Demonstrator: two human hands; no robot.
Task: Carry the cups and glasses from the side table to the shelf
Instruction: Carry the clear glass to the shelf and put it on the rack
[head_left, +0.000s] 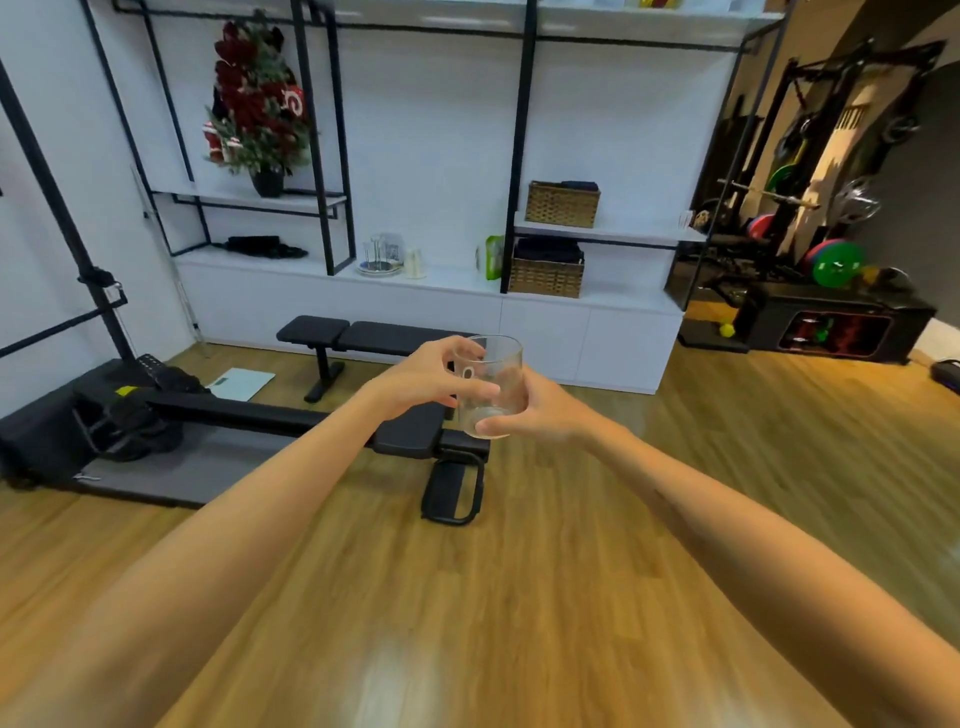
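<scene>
A clear drinking glass (494, 376) is held upright in mid-air in front of me, over the wooden floor. My right hand (540, 410) grips it from the right, thumb across its base. My left hand (431, 376) holds it from the left, fingers curled round its side and rim. Ahead stands the white shelf (457, 280) with black frame posts. On its low ledge sit a glass rack on a plate (379, 257) and a pale cup (414, 262).
A black weight bench (363, 335) and a black rowing machine (249, 415) lie on the floor between me and the shelf. Wicker baskets (545, 275) sit on the shelf's right side. Gym plates and a rack (831, 260) fill the right corner.
</scene>
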